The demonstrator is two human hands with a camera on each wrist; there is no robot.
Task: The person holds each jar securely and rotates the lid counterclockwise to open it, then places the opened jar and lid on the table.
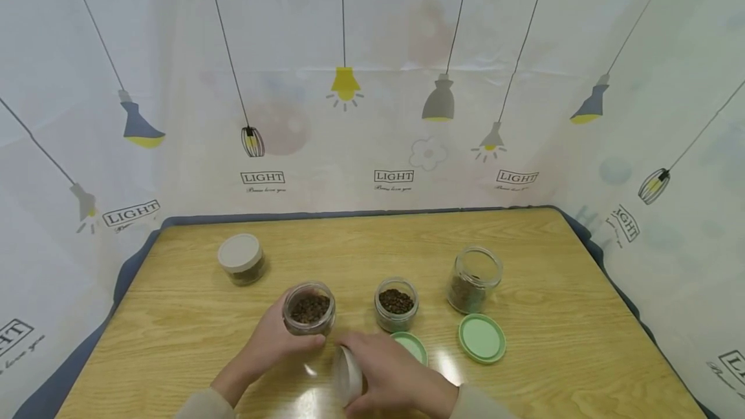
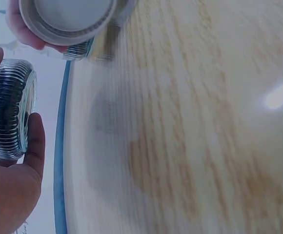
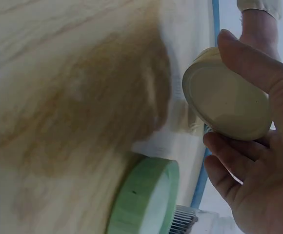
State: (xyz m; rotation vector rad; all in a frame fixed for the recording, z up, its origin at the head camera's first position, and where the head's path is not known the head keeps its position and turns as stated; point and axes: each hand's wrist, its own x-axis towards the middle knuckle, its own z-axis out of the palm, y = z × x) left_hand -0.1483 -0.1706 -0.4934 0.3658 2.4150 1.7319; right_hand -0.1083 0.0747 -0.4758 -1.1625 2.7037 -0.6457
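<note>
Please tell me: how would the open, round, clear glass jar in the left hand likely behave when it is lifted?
The jar looks like glass, so it is probably stiff and could break if dropped. Its mouth is uncovered, so the dark granules inside would likely spill if it tips far. Its ribbed side may give the left hand some grip.

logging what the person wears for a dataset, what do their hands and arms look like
The left hand and right hand are without gloves, and no rings or watch can be seen. The left sleeve and right sleeve are pale beige, ending short of the hands. No cables or printed markings show on the visible parts.
</note>
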